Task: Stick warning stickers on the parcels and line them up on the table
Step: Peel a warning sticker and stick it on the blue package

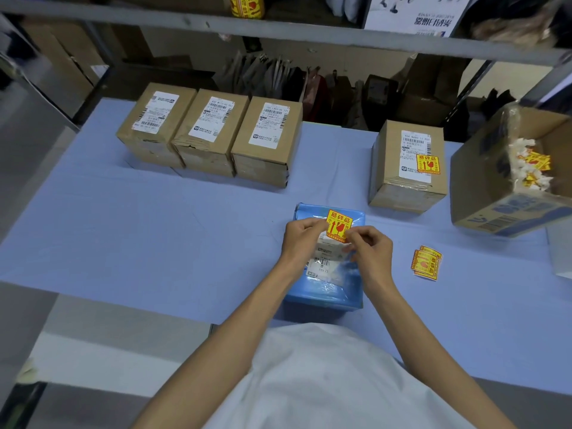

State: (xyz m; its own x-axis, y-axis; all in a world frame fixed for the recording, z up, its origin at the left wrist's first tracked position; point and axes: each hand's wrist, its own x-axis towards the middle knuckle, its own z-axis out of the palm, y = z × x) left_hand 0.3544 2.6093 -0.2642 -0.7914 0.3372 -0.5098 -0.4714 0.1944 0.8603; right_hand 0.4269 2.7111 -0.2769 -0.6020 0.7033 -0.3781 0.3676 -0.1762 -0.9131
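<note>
A blue plastic-wrapped parcel point(328, 289) with a white shipping label lies in front of me on the blue table point(154, 236). Over it, my left hand point(301, 239) and my right hand point(370, 247) both pinch a yellow and red warning sticker point(339, 226), one at each side. Three brown cardboard parcels point(213, 133) stand side by side at the back left, with no warning sticker visible on them. A fourth brown parcel point(408, 165) at the back right carries a warning sticker on its label. A small pile of loose stickers point(426, 263) lies right of my hands.
An open cardboard carton point(507, 181) with peeled sticker backing and sticker scraps sits at the right edge. A metal shelf rail point(278, 29) crosses overhead with a sticker roll point(247, 6) on it. Bags and boxes stand behind the table.
</note>
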